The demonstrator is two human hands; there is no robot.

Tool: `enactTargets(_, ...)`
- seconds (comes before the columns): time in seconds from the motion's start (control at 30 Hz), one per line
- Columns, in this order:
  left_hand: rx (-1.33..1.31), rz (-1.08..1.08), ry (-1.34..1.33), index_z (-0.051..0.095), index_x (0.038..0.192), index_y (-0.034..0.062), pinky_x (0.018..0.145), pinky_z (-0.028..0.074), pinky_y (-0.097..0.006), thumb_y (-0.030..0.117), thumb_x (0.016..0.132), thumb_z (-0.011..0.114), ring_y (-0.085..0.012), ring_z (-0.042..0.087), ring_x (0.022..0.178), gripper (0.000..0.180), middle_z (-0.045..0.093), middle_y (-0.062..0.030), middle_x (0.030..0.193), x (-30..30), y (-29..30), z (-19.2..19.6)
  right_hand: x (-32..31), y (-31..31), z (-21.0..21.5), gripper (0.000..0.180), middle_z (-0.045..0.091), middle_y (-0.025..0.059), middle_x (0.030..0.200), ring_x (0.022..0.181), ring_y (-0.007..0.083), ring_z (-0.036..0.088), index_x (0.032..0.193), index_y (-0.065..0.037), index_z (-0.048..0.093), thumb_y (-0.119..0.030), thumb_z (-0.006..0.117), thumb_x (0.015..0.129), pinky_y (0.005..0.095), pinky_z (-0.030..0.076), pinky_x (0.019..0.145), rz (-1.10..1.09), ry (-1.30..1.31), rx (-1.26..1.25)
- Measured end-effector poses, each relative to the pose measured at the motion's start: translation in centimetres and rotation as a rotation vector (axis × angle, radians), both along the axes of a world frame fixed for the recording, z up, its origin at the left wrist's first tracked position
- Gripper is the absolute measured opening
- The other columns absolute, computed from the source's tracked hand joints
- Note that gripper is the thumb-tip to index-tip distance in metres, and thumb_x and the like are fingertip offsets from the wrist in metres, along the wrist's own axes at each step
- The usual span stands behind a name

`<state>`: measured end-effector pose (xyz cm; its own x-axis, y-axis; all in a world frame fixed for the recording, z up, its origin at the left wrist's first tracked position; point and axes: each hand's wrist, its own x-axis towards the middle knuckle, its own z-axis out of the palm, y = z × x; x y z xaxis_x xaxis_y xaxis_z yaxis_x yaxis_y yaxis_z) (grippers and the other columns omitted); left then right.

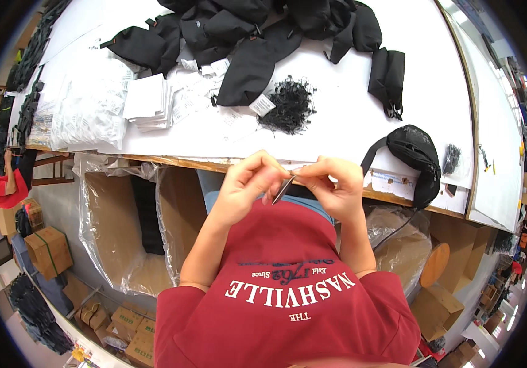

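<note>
Right at the front edge of the long white worktable, the person's left hand and right hand meet over the lap, both pinched shut on a small thin grey card tag held edge-on between the fingertips. It's so slim that a loose pinch would probably let it slide out and drop into the clear-plastic-lined cardboard box below, or onto the floor. A black fabric waist bag sits just right of the hands, hanging over the table lip, so an elbow bump could knock it off. The tangled pile of black string loops lies further in, beside the stack of white paper cards. Free room is mostly the bare white strip between hands and loops; the heap of black pouches crowds the far side.
</note>
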<state>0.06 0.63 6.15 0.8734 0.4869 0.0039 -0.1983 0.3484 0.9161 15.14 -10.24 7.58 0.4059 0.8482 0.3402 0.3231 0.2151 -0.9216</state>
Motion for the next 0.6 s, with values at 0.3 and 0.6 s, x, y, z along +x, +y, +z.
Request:
enactTargets(0.3,-0.081,-0.043,0.161,0.051,0.094,0.0050,0.054,0.035,-0.017,0.015,0.094,0.055,-0.0026,0.044,0.062,0.011,0.052,0.0024,0.077,0.3,-0.1,-0.9,0.7,0.2,-1.9,0.008,0.058,0.0001,0.065,0.054,0.0049,0.045,0.084,0.000,0.066,-0.004,0.069,0.079,0.0201,0.036,0.051,0.141,0.192,-0.185)
enactTargets(0.6,0.181,0.032,0.090,0.052,0.097,0.0047,0.068,0.040,-0.022,0.013,0.092,0.053,-0.0092,0.052,0.076,0.010,0.059,-0.0037,0.088,3.3,5.2,-3.9,1.1,0.7,-3.9,0.011,0.050,-0.0054,0.060,0.053,0.0002,0.040,0.085,-0.002,0.061,-0.012,0.066,0.084,0.0181,0.031,0.048,0.243,0.351,-0.330)
